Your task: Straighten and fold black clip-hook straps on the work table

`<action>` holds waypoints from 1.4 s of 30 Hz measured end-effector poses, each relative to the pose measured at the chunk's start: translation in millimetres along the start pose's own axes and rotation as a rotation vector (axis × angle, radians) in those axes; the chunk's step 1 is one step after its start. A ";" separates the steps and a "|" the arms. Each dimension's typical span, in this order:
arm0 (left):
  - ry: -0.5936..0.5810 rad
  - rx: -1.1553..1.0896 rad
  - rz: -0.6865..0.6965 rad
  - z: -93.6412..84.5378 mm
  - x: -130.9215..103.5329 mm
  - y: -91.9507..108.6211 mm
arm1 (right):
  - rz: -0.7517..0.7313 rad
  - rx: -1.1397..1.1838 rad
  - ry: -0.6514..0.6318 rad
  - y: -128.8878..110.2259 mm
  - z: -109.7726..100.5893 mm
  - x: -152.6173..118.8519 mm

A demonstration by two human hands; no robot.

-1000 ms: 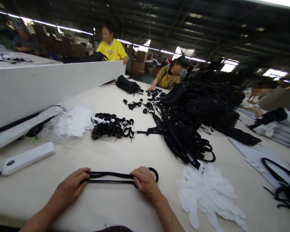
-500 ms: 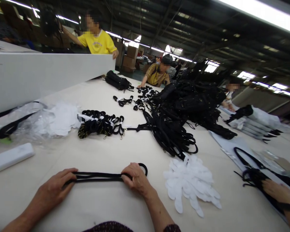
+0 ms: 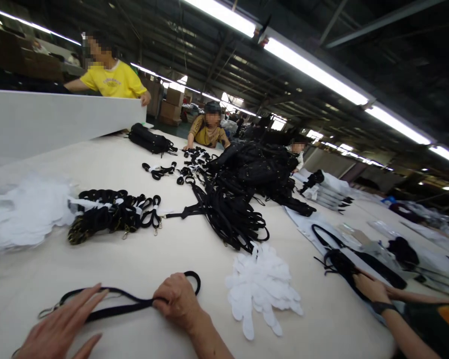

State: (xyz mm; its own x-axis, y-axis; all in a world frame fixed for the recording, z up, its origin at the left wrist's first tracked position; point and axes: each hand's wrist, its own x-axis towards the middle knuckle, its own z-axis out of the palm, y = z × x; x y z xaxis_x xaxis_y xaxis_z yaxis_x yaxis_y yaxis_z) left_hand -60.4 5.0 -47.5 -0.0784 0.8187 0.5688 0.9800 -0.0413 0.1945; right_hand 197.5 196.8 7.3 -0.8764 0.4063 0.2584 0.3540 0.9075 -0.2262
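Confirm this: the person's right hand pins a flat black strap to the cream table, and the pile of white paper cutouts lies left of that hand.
Wrong side. The head view shows the right hand pinning the flat black strap to the cream table, but the pile of white paper cutouts lies right of it.

**Black strap laid flat near the front edge**

A narrow black strap point(image 3: 115, 305) is stretched across the cream counter point(image 3: 172, 249), doubled into two strands that part toward the left. A small metal clasp is seen at its left end (blurred, so the type cannot be told). At the right end a rounded loop is formed. The middle is laid flat and slightly wavy.
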 end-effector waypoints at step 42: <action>-0.137 -0.266 0.138 25.4 48.8 100.9 | 0.285 0.131 -0.020 -51.2 5.0 16.0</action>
State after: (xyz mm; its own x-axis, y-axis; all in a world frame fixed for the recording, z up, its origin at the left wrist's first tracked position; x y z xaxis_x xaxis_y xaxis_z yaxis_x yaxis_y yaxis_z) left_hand 39.3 55.3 -20.5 0.0951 0.8635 0.4953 0.8961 -0.2910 0.3351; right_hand 163.7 156.3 18.4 -0.7549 0.6388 0.1489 0.5424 0.7356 -0.4060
